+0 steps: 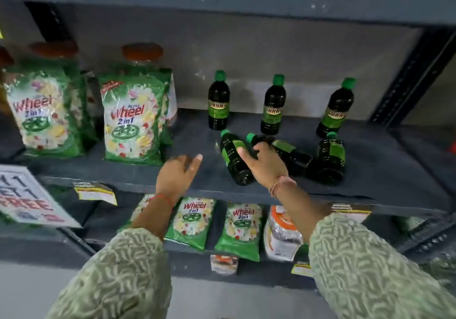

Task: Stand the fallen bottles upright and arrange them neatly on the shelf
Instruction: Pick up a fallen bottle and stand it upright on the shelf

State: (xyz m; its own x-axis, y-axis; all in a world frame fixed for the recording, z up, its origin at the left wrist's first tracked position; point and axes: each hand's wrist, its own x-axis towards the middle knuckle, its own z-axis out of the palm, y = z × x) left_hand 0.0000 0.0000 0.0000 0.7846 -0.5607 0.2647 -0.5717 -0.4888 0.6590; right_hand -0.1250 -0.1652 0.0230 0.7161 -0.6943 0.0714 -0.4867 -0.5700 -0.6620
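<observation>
The right hand [264, 163] has its fingers spread loosely over the middle fallen bottle [283, 148], touching but not gripping yet. The left hand [179, 173] hangs open and empty, nearer left. Three bottles lie near on the shelf [385, 170]; three stand far back. Next, I think: close fingers, tip it up.
</observation>
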